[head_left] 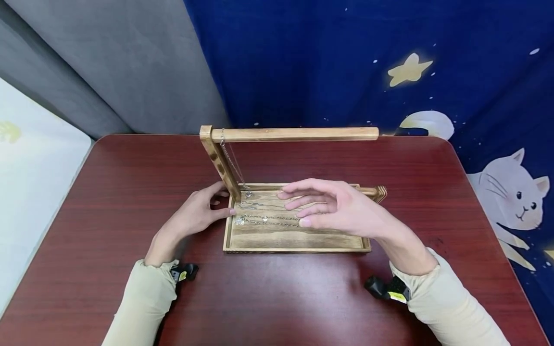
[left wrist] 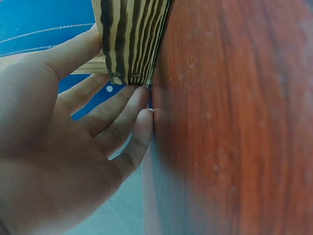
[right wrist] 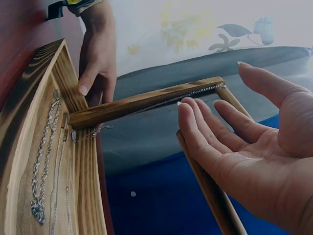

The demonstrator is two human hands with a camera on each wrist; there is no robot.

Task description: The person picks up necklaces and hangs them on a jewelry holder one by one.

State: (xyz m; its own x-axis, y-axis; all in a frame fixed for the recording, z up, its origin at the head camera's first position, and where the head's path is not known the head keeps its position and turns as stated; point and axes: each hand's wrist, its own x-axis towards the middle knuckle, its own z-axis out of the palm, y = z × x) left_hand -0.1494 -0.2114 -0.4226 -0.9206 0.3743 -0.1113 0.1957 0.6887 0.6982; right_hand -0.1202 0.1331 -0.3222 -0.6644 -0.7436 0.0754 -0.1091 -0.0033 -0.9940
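A wooden jewelry stand has a shallow tray (head_left: 298,244), an upright post (head_left: 222,166) at its left end and a bar (head_left: 294,134) on top. One thin chain necklace (head_left: 234,163) hangs from the bar's left end. Several silvery necklaces (head_left: 272,220) lie in the tray, some partly hidden by my right hand. My left hand (head_left: 196,209) holds the tray's left end near the post, its thumb over the rim and its fingers behind. Above the tray hovers my right hand (head_left: 342,204), fingers extended and holding nothing. In the right wrist view, its fingers (right wrist: 200,132) appear in front of the bar.
The stand sits on a dark red wooden table (head_left: 294,298). At the tray's back right a ridged wooden piece (head_left: 376,193) sticks out. Behind the table hang a grey curtain (head_left: 138,62) and a blue curtain (head_left: 311,62). A pale surface (head_left: 34,168) lies left.
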